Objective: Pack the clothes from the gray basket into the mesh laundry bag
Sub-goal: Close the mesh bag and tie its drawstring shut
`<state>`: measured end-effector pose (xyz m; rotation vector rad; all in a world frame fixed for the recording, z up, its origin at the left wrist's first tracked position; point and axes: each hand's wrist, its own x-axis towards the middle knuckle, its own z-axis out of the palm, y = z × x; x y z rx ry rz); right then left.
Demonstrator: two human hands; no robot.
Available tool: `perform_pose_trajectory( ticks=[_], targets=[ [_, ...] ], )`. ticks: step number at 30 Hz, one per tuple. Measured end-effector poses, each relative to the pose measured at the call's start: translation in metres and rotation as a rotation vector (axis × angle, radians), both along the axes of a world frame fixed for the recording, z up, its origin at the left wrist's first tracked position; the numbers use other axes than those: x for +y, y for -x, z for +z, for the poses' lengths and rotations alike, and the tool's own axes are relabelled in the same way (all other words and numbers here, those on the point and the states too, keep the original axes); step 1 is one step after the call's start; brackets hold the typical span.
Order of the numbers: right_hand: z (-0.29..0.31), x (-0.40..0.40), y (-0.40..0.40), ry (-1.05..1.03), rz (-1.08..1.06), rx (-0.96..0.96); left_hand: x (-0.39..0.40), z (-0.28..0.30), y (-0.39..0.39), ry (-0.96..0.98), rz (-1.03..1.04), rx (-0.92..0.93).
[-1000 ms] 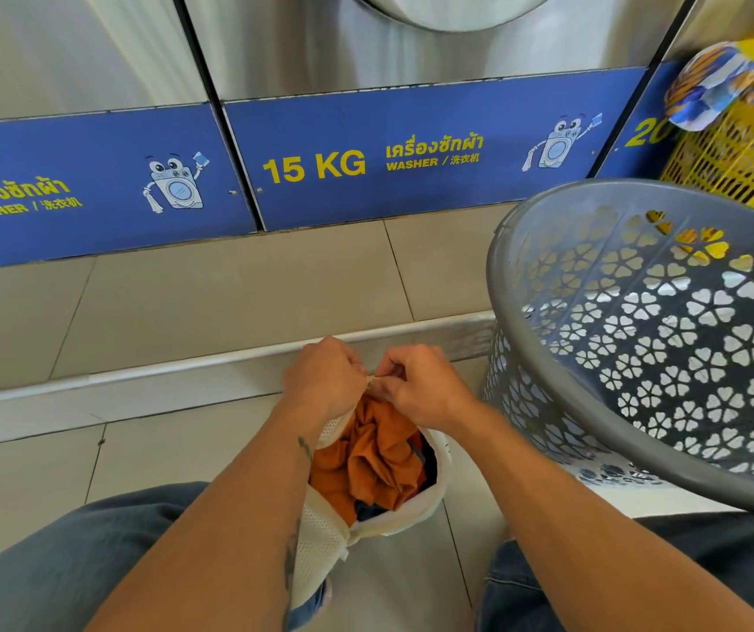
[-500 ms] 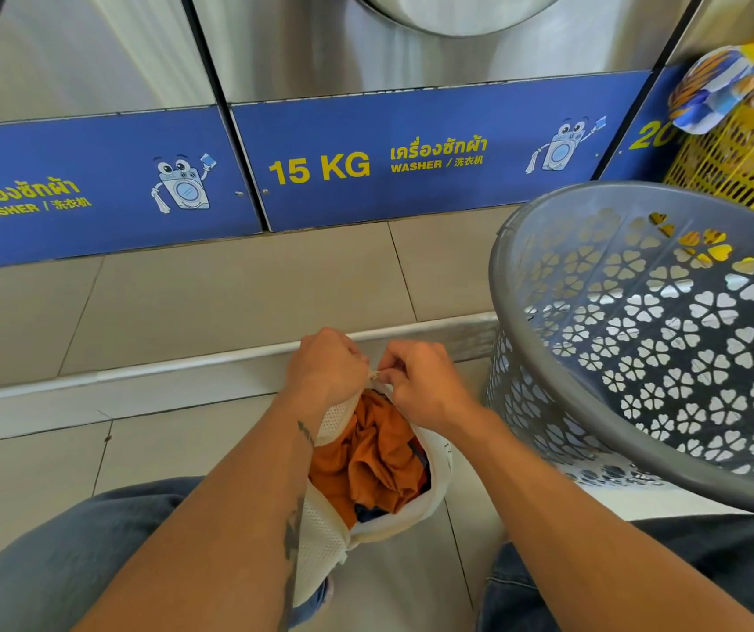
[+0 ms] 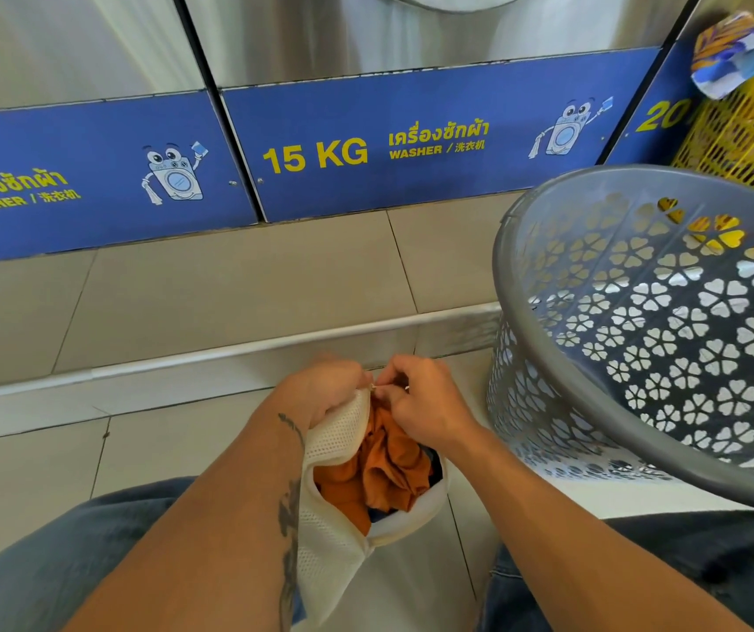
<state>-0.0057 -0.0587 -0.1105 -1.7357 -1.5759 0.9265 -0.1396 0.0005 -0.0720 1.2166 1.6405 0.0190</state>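
A white mesh laundry bag point(image 3: 331, 531) hangs between my knees, its mouth open toward me. Orange clothes point(image 3: 379, 472) fill it, with a dark garment showing beneath them. My left hand point(image 3: 320, 390) grips the far top edge of the bag. My right hand point(image 3: 420, 399) pinches a small zipper pull at that same edge, fingertips touching the left hand. The gray basket point(image 3: 548, 358) with flower-shaped holes stands tilted at the right; its visible inside holds no clothes.
Stainless washers with blue panels point(image 3: 366, 143) stand ahead on a raised tiled step point(image 3: 229, 289). A yellow plastic basket point(image 3: 744, 143) with a blue and orange patterned cloth point(image 3: 731, 52) sits at the far right. My jeans-clad knees point(image 3: 46, 577) flank the bag.
Both hands stay at the bag's far edge, shifting only slightly. The bag's mouth has narrowed a little at the top.
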Motion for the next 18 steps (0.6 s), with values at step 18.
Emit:
perform_pose_trajectory(
  ticks=[18],
  targets=[
    [0.016,-0.015,-0.027,0.199,0.043,-0.081,0.005,-0.004,0.016,-0.614,-0.056,0.384]
  ],
)
